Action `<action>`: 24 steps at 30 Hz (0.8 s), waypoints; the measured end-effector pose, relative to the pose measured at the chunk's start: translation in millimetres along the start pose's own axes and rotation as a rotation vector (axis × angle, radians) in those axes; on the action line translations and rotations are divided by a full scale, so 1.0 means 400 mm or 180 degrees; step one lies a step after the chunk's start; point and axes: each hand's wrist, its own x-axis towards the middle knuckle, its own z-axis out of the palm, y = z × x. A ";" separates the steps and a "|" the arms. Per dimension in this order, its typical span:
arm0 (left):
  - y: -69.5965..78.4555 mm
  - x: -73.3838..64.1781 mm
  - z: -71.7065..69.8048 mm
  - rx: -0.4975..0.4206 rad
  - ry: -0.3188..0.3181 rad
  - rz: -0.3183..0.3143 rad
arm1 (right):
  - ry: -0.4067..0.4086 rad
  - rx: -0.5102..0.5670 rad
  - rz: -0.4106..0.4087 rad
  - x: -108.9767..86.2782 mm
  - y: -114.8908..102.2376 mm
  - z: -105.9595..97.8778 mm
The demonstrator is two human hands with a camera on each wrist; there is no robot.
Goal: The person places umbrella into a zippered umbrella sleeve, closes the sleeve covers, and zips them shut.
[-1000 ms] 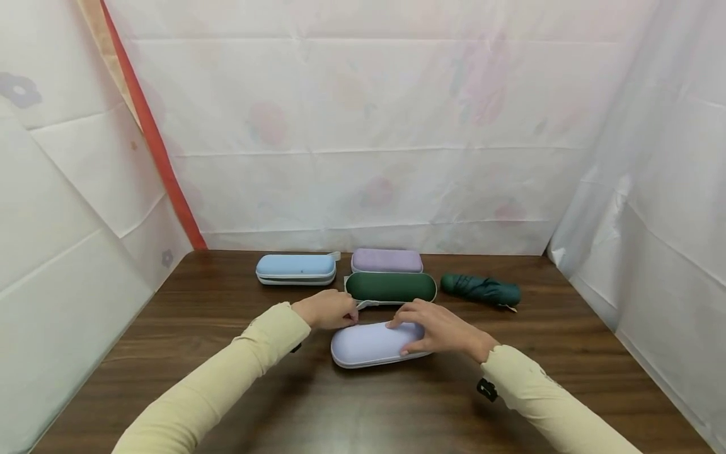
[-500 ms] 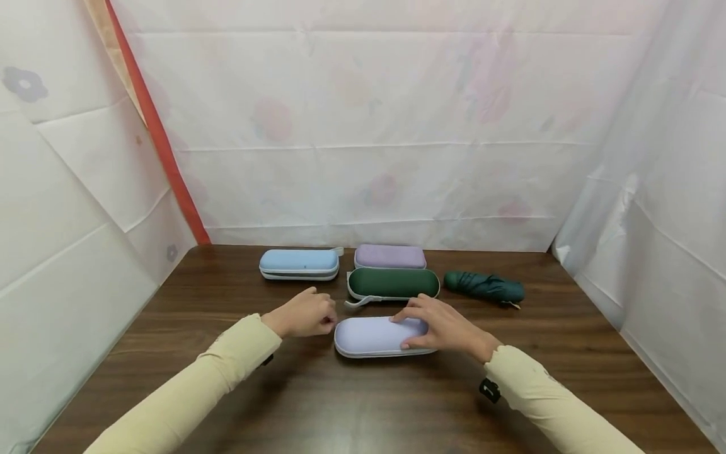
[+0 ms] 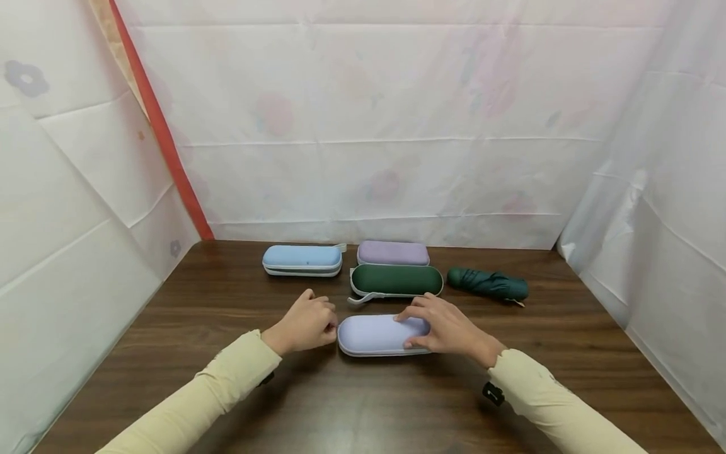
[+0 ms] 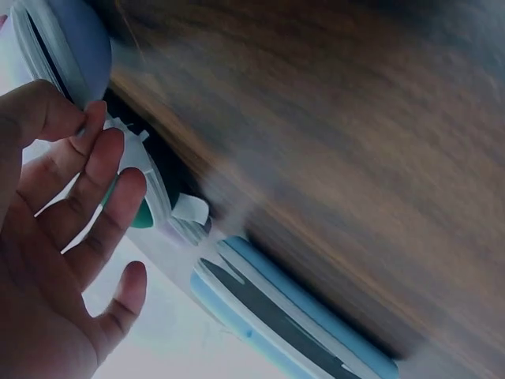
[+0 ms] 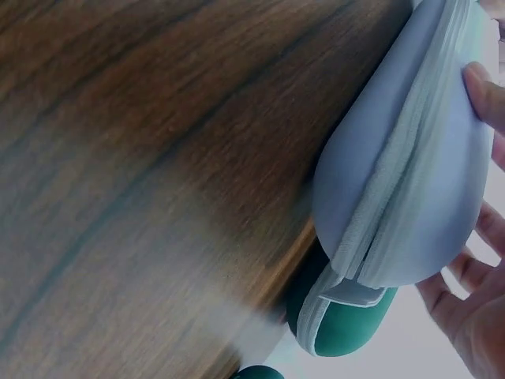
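Note:
A lavender hard-shell zip case lies lengthwise on the table before me. My right hand grips its right end from above, thumb at the front side and fingers over the top. At the left end is my left hand, thumb and index fingertips pinched together right at the zipper seam; a tiny dark zipper pull shows between them. The other fingers are loosely bent. Along the seam of the case runs a dark gap in the left wrist view. Toward the right end, the zipper looks closed.
Just behind lies a dark green zip case with a light wrist strap. A mauve case touches its back. To the left is a light blue case, to the right a folded dark green umbrella. White curtains enclose the table.
My left hand has moved left and toward me from the back left of the lavender case to its left end. The case has straightened slightly. My right hand keeps its hold.

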 end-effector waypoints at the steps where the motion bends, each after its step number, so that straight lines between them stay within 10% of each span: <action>1: 0.002 -0.001 0.001 0.0001 0.0022 -0.0012 | -0.0007 -0.0014 0.0047 0.000 -0.002 -0.001; 24: 0.054 0.004 0.011 -0.0163 0.0062 -0.0239 | 0.0268 -0.0545 0.1153 -0.018 -0.102 0.017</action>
